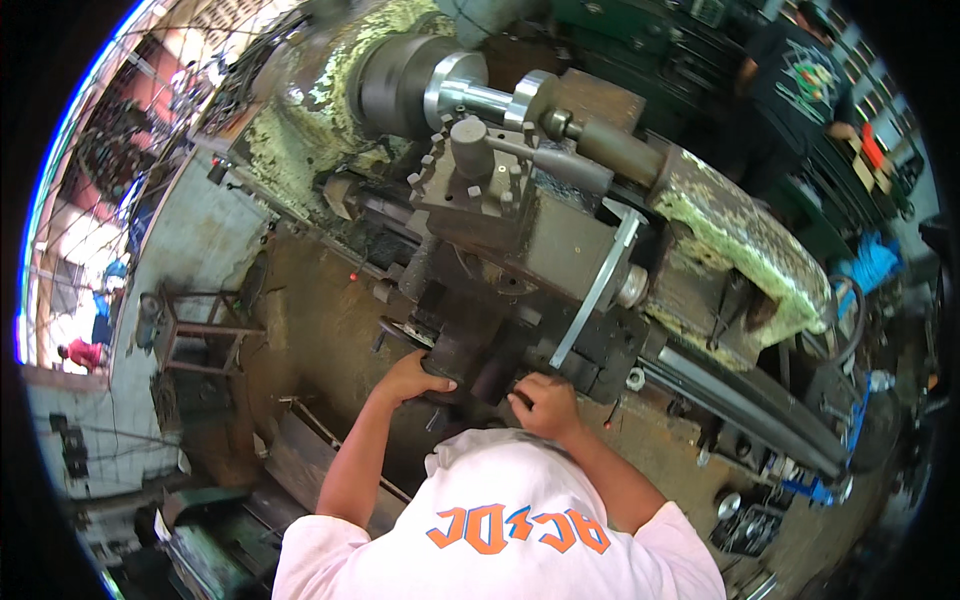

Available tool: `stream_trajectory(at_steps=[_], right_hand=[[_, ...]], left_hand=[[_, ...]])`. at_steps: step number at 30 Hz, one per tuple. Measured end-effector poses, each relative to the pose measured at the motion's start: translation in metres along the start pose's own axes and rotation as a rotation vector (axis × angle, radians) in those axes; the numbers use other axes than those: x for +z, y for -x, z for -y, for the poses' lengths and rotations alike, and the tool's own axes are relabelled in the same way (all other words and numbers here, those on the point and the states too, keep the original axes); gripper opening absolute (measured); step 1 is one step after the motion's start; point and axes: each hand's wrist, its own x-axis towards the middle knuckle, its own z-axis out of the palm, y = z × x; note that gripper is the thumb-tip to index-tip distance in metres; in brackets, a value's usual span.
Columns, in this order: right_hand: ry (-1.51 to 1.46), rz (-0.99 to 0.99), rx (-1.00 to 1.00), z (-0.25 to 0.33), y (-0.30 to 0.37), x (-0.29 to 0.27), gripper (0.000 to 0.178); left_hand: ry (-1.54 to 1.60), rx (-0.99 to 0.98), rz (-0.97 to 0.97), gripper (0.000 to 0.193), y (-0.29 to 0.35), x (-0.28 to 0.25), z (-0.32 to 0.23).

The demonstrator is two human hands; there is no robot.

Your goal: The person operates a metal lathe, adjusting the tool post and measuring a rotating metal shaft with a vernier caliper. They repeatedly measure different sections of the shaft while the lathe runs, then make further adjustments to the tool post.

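My left hand (412, 380) grips the near side of a dark handwheel (408, 332) at the front of a large metal lathe, its thumb reaching right; some fingers are hidden. To its right, my right hand (548, 404) is curled closed beside a dark cylindrical part (492, 384); whatever lies inside its fingers is hidden. Beyond both hands stands the tool post (470, 190), ringed with bolts and topped by a long handle. A shiny flanged metal workpiece (487, 101) sits between the chuck (400, 85) and the tailstock (735, 230). A steel caliper (600, 285) lies across the carriage, near my right hand.
Long bed rails (750, 400) run to the lower right. A rusty metal stand (205, 330) is at the left, and a green machine (220, 545) at lower left. Loose tools (750, 520) lie at lower right. Another person (795, 95) in a dark shirt stands at the far right.
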Motion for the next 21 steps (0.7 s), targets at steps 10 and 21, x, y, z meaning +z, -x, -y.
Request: stream_trajectory(at_steps=[10,21], right_hand=[[-0.067,0.049,-0.093,-0.012,-0.002,0.001,0.018],[-0.084,0.022,-0.126,-0.017,0.001,0.001,0.013]], left_hand=[[-0.293,-0.079,-0.187,0.106,0.004,0.014,-0.003],[-0.376,-0.130,-0.251,0.109,0.013,0.026,-0.022]])
